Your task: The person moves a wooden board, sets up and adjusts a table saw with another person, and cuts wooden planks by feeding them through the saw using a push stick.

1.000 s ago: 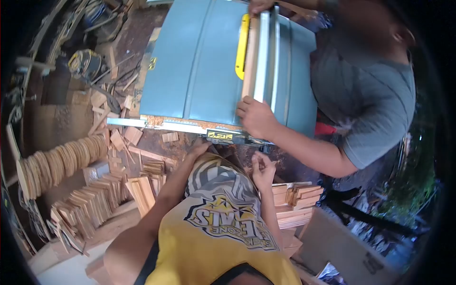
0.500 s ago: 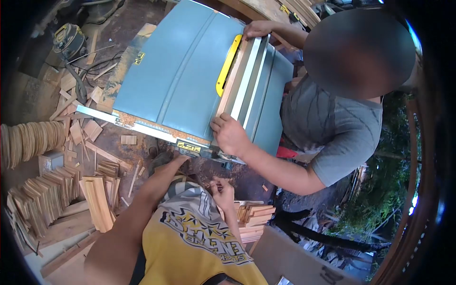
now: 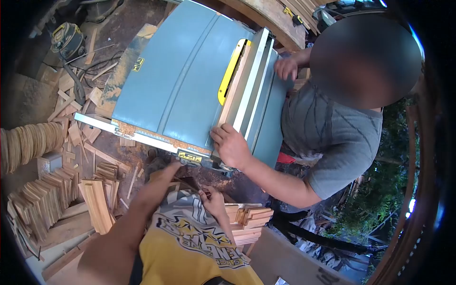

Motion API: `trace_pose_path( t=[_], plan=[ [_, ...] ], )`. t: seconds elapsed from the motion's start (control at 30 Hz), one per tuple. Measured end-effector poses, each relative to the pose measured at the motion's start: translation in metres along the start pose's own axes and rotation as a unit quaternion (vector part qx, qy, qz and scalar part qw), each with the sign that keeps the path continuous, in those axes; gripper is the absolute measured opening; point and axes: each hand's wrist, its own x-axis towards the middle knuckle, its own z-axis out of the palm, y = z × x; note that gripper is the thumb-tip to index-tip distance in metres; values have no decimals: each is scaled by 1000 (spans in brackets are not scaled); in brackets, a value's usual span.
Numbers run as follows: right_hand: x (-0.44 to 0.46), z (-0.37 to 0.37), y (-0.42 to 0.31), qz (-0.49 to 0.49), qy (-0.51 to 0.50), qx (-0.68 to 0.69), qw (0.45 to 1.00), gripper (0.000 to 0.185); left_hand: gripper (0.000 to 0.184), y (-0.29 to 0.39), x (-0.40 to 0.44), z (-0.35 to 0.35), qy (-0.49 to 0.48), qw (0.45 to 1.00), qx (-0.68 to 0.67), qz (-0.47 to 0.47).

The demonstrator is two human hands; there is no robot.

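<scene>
My left hand [image 3: 173,168] reaches to the front edge of a blue-topped table saw [image 3: 161,76], just below a yellow warning label [image 3: 190,156]. Its fingers are hidden under the front rail. My right hand [image 3: 212,198] is held at my waist with curled fingers, beside a thin dark-brown piece [image 3: 191,182]; what it grips is not clear. A co-worker's hand [image 3: 230,144] rests on the near end of a wood strip [image 3: 233,89], which lies along the metal rip fence [image 3: 251,78] beside the yellow blade insert [image 3: 231,71]. The co-worker's other hand [image 3: 286,69] is off the fence.
Thin boards [image 3: 42,199] stand in rows at the left, near stacked wooden discs [image 3: 31,145]. Offcuts and a shop vacuum [image 3: 68,40] are on the floor. More cut wood [image 3: 247,218] is piled at my right. A workbench [image 3: 275,19] stands behind the saw.
The co-worker's far hand has left the far end of the fence and moved right. My right hand has shifted left, towards the thin brown piece. My left hand stays at the saw's front.
</scene>
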Motion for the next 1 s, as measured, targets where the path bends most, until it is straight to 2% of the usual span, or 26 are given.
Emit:
trace_pose_path(
  t=[0.07,0.13,0.27,0.4,0.53,0.63,0.67,0.77,0.87,0.97,1.0],
  plan=[
    [7,7,3,-1,-6,-4,1000,28,49,-6,4,-11,-13,1000,17,6],
    [12,10,1,5,-53,-20,998,31,49,-17,11,-21,-13,999,35,13],
    [21,5,-7,40,-69,44,996,36,49,-30,17,6,1,997,58,45],
    [23,8,-4,39,-59,-15,997,33,49,-37,11,22,12,995,72,71],
    [21,15,4,75,-120,-12,990,33,49,-39,2,29,15,992,95,87],
    [20,22,4,25,-114,-90,989,33,49,-48,6,37,31,990,92,101],
    [22,25,7,-4,-90,-76,993,35,49,-57,7,42,37,990,86,105],
    [26,25,2,38,-88,-44,994,36,51,-66,13,51,80,985,76,133],
    [28,26,7,43,-91,-29,994,37,55,-67,12,53,66,989,19,129],
    [27,23,0,53,-100,-22,993,36,56,-57,12,44,7,995,16,98],
    [27,24,0,48,-98,-24,994,35,53,-72,18,53,-23,996,-58,68]
  ],
)
